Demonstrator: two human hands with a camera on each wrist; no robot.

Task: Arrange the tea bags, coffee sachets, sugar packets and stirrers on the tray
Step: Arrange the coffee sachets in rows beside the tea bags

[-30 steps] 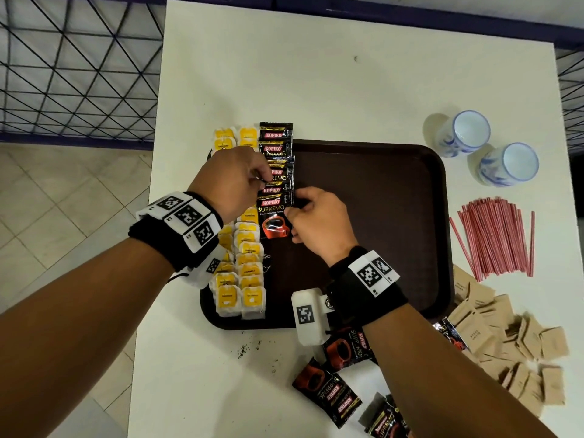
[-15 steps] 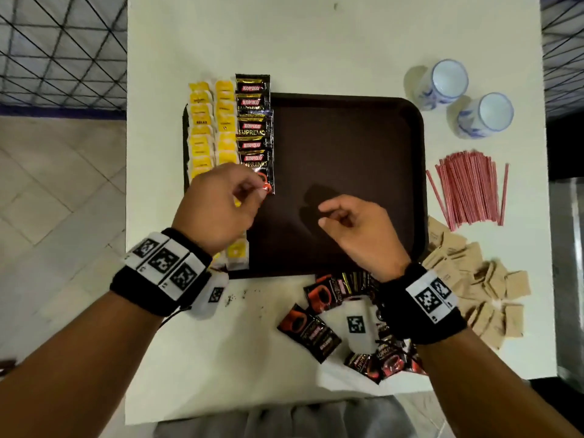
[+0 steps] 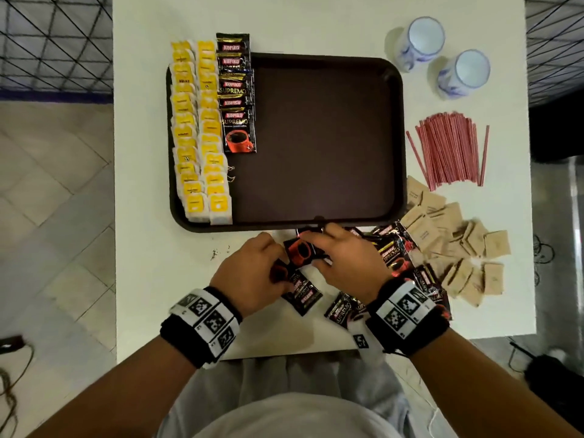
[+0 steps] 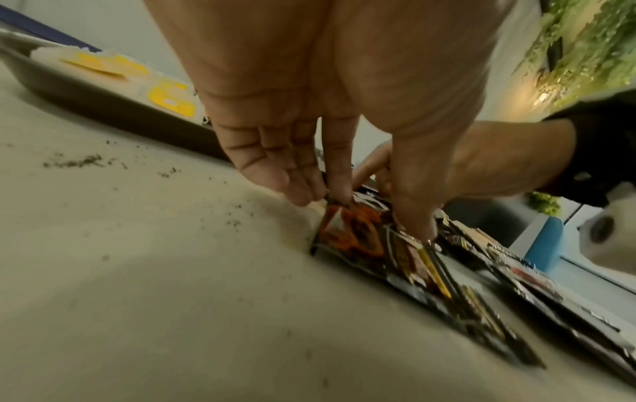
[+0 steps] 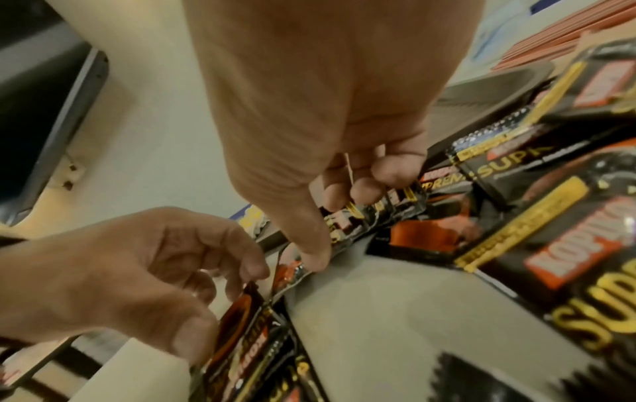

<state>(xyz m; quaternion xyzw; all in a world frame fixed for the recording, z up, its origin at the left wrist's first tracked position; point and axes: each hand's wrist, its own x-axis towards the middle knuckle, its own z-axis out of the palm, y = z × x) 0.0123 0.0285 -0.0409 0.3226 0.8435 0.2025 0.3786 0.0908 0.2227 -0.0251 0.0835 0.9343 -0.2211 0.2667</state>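
The brown tray [image 3: 316, 222] holds two columns of yellow tea bags [image 3: 196, 131] at its left and a column of black coffee sachets [image 3: 237, 96] beside them. Loose coffee sachets [image 3: 395, 257] lie on the table in front of the tray. My right hand [image 3: 316, 248] [image 5: 330, 234] pinches one red-cup sachet [image 3: 300, 252] [image 5: 364, 215] between thumb and fingers. My left hand [image 3: 278, 267] [image 4: 361, 212] pinches the end of a second sachet [image 3: 303, 295] [image 4: 354, 234] lying just below it. Red stirrers [image 3: 448, 150] and brown sugar packets [image 3: 458, 245] lie on the table to the right.
Two white-and-blue cups [image 3: 423, 42] [image 3: 464, 74] stand beyond the tray's far right corner. Dark crumbs [image 3: 218, 252] speckle the table by my left hand. The white table [image 3: 158, 279] ends just behind my wrists, with tiled floor to its left.
Both hands left the sachet column on the tray and drew back to the loose sachets at the table's near side, where each now pinches one.
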